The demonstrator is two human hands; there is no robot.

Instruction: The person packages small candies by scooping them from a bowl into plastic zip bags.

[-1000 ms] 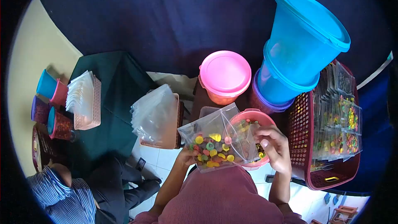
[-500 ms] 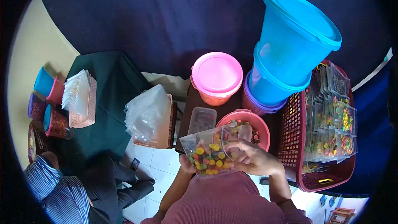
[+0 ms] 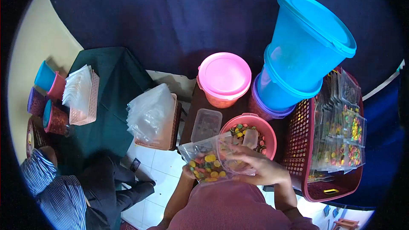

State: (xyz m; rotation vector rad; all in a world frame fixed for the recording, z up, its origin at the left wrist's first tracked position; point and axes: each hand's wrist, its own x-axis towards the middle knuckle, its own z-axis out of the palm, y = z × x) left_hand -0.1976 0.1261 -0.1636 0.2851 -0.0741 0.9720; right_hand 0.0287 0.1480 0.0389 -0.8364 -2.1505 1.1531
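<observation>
My left hand point(image 3: 187, 171) grips a clear plastic bag point(image 3: 200, 152) from its left side, mostly hidden behind it. Yellow, green and red round candies point(image 3: 208, 168) lie in the bag's lower part. My right hand point(image 3: 266, 166) is curled around a clear plastic container point(image 3: 240, 168) with a curved rim, held against the bag's right side; its exact shape is hard to make out. Just beyond my hands stands a pink bowl point(image 3: 272, 140) of similar candies, with a clear scoop point(image 3: 250, 138) in it. A clear rectangular tub point(image 3: 206, 123) sits left of the bowl.
A pink-lidded bucket point(image 3: 225, 74) and stacked blue buckets point(image 3: 304, 51) stand behind. At right, a maroon basket point(image 3: 298, 145) holds several filled bags point(image 3: 351, 127). Empty bags point(image 3: 149, 110) lie in a basket at left. A person in a striped shirt point(image 3: 64, 200) sits at far left.
The bag and both hands have shifted slightly left. My right hand has turned a little, and the clear container tilts more against the bag. The view has shifted slightly.
</observation>
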